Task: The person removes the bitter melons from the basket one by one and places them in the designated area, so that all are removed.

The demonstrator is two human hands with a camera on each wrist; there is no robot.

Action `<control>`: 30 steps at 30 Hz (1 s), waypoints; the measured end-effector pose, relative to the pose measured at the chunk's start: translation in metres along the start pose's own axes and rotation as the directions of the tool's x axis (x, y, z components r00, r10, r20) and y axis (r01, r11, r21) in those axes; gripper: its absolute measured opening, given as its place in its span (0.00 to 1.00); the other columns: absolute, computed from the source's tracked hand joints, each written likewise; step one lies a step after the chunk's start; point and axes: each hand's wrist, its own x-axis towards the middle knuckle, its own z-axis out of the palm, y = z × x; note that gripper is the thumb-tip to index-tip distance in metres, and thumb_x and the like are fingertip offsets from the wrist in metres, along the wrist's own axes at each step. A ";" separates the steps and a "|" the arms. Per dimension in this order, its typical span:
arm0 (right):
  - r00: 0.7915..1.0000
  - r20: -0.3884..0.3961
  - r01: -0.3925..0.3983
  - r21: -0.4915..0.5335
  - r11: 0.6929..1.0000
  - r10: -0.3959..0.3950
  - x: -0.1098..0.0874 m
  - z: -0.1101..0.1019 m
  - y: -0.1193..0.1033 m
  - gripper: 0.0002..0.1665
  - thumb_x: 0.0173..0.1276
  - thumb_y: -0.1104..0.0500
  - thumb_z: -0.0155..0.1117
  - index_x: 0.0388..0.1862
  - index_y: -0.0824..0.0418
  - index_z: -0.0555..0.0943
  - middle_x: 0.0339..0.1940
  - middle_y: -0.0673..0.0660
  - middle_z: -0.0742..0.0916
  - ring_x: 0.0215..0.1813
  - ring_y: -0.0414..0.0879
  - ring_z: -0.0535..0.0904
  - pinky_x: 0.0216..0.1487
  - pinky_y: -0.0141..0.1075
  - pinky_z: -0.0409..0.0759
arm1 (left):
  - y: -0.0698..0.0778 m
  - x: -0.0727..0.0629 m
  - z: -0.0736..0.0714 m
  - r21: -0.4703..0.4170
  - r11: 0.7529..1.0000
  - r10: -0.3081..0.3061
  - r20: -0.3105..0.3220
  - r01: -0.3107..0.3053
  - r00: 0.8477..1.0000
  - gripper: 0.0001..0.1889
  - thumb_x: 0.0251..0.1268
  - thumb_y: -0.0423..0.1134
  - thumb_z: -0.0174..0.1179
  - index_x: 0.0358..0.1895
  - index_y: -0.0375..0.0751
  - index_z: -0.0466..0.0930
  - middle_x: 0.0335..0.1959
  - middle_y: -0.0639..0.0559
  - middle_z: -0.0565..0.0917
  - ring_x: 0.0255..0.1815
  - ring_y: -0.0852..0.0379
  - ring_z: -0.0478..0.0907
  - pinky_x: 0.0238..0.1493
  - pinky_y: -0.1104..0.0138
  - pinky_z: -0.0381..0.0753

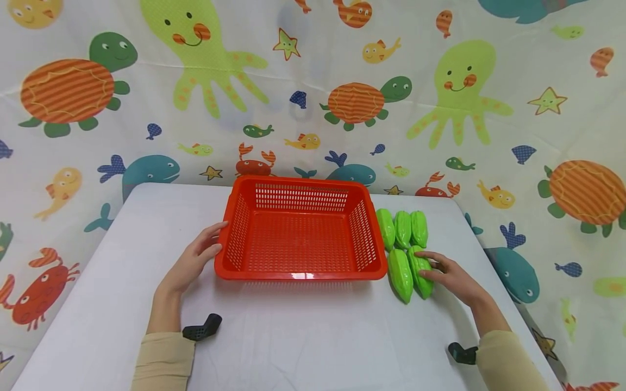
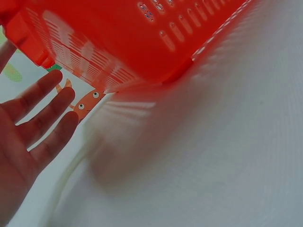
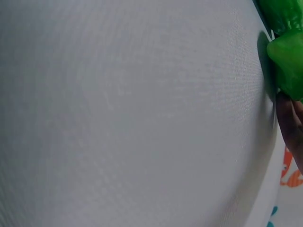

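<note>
A red plastic basket [image 1: 300, 276] with slotted sides stands on the white table, its inside bare. My left hand [image 1: 193, 260] is at its left rim, fingers loosely extended and fingertips right at the edge. The left wrist view shows the spread fingers [image 2: 45, 111] beside the basket wall [image 2: 90, 56]. To the basket's right lie several shiny green ridged fruits, like star fruit. My right hand [image 1: 452, 277] reaches over the front right green fruit [image 1: 418, 271], its thumb and index finger spread on it. The right wrist view shows fingertips against a green fruit [image 3: 289, 59].
Another green fruit [image 1: 401, 274] lies between the basket and the touched one, with more in a row behind, such as the back right fruit [image 1: 419, 228]. A curtain [image 1: 303, 87] printed with sea animals hangs behind the white table [image 1: 293, 336].
</note>
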 end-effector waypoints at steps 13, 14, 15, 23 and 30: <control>0.999 0.013 0.030 0.014 0.999 -0.030 -0.002 -0.001 0.001 0.33 0.71 0.46 0.61 0.72 0.53 0.67 0.77 0.65 0.57 0.73 0.74 0.51 0.64 0.72 0.56 | 0.000 0.000 0.001 -0.002 1.000 -0.001 -0.003 0.001 1.000 0.29 0.74 0.48 0.51 0.76 0.56 0.57 0.71 0.44 0.64 0.70 0.44 0.59 0.64 0.38 0.64; 0.999 0.014 0.031 0.017 0.999 -0.031 -0.002 -0.001 0.001 0.33 0.71 0.46 0.60 0.72 0.53 0.67 0.78 0.65 0.57 0.73 0.74 0.51 0.64 0.72 0.56 | 0.000 0.000 0.001 0.001 1.000 0.002 -0.004 -0.002 1.000 0.29 0.75 0.47 0.51 0.76 0.56 0.58 0.71 0.44 0.64 0.70 0.43 0.59 0.64 0.38 0.64; 0.999 0.013 0.031 0.022 0.999 -0.031 -0.002 -0.002 0.001 0.33 0.71 0.46 0.60 0.72 0.53 0.67 0.78 0.65 0.57 0.73 0.74 0.50 0.64 0.72 0.56 | 0.000 0.000 0.001 0.003 1.000 0.003 -0.004 -0.003 1.000 0.29 0.75 0.47 0.51 0.76 0.56 0.57 0.71 0.44 0.64 0.70 0.43 0.59 0.64 0.37 0.64; 1.000 0.000 0.031 0.024 0.999 -0.032 -0.002 -0.004 0.005 0.33 0.71 0.46 0.60 0.72 0.52 0.68 0.78 0.63 0.58 0.74 0.72 0.51 0.65 0.71 0.56 | 0.000 0.000 0.000 0.004 1.000 0.000 -0.004 0.000 1.000 0.29 0.74 0.47 0.51 0.76 0.57 0.57 0.72 0.45 0.63 0.71 0.43 0.58 0.64 0.37 0.64; 1.000 0.008 0.003 0.044 0.999 -0.004 -0.002 -0.003 0.005 0.34 0.71 0.46 0.61 0.73 0.51 0.66 0.78 0.63 0.56 0.75 0.73 0.50 0.65 0.72 0.53 | 0.001 -0.001 0.000 0.010 1.000 -0.005 -0.007 0.005 1.000 0.30 0.74 0.48 0.52 0.76 0.57 0.57 0.72 0.44 0.63 0.71 0.42 0.58 0.64 0.36 0.63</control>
